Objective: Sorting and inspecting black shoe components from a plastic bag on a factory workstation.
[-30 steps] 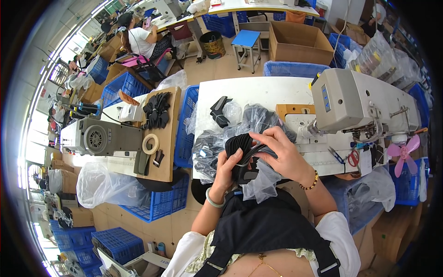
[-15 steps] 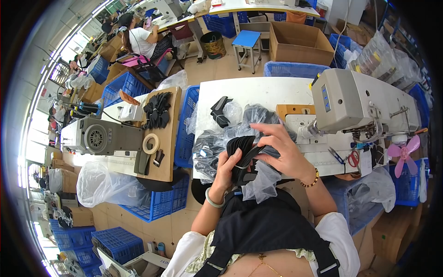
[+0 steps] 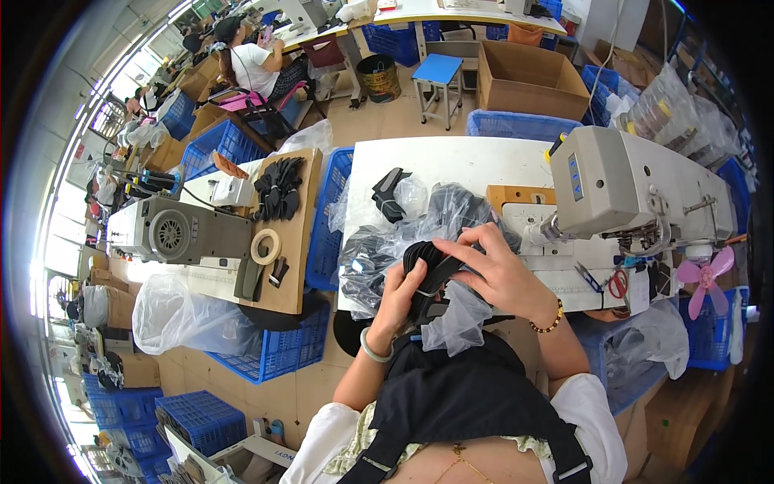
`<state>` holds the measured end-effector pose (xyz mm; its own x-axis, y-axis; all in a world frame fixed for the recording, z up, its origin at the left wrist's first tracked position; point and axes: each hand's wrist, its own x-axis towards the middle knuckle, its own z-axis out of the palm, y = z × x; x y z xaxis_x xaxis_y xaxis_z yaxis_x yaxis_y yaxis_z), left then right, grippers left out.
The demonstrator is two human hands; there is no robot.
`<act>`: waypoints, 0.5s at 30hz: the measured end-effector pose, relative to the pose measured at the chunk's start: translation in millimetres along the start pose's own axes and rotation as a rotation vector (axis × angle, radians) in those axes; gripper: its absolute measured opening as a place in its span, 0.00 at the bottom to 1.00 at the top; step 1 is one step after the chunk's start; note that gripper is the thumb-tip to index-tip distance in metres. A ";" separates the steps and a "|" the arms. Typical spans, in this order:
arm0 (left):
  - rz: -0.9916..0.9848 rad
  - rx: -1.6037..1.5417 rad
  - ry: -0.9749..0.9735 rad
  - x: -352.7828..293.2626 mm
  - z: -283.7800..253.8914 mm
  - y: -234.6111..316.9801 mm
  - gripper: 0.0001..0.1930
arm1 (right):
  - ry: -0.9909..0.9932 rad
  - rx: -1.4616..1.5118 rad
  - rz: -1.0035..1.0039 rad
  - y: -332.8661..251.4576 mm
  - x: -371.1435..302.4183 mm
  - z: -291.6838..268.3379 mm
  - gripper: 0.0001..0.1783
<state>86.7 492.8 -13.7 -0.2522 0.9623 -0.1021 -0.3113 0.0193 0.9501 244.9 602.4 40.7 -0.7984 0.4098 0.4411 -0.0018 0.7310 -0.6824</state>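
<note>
A stack of thin black fabric pieces [image 3: 430, 274] is gripped in my left hand [image 3: 397, 294], thumb across its front. My right hand [image 3: 500, 270] pinches the stack's top right edge between thumb and fingers. Below the stack hangs a crumpled clear plastic bag [image 3: 458, 321] against my black apron. Behind my hands lie clear bags holding dark pieces [image 3: 363, 262] on the white table [image 3: 476, 153]. Another small bundle of black pieces [image 3: 390, 194] rests farther back, touching the plastic.
To the right stands a sewing machine [image 3: 601, 181], with red-handled scissors [image 3: 617, 284] and a pink fan [image 3: 706, 278] near it. Another machine [image 3: 173, 230], a tape roll [image 3: 264, 247] and black bundles [image 3: 278, 189] are on the left table. Blue crates [image 3: 274, 347] flank the tables. A person [image 3: 254, 64] sits far left.
My right hand's fingers have closed in from above the stack onto its top edge. The stack's fanned upper edges now sit closer together. The whole view has shifted slightly.
</note>
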 end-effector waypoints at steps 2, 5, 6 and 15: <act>0.001 -0.008 -0.008 -0.1 0.4 1.1 0.21 | -0.005 -0.044 -0.077 3.6 -1.1 0.7 0.29; -0.007 -0.037 -0.022 -0.3 1.2 3.0 0.21 | 0.053 -0.006 -0.077 4.8 -2.9 3.1 0.25; -0.024 -0.026 -0.033 0.2 0.1 1.4 0.21 | 0.051 -0.006 -0.077 5.4 -3.3 2.2 0.25; 0.042 0.043 -0.067 0.7 -10.1 -19.9 0.24 | -0.063 0.005 -0.183 13.0 0.0 -2.2 0.21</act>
<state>83.4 490.3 -35.7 -0.2023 0.9784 -0.0432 -0.2619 -0.0115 0.9650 246.2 613.1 33.1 -0.8205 0.2355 0.5208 -0.1530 0.7874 -0.5971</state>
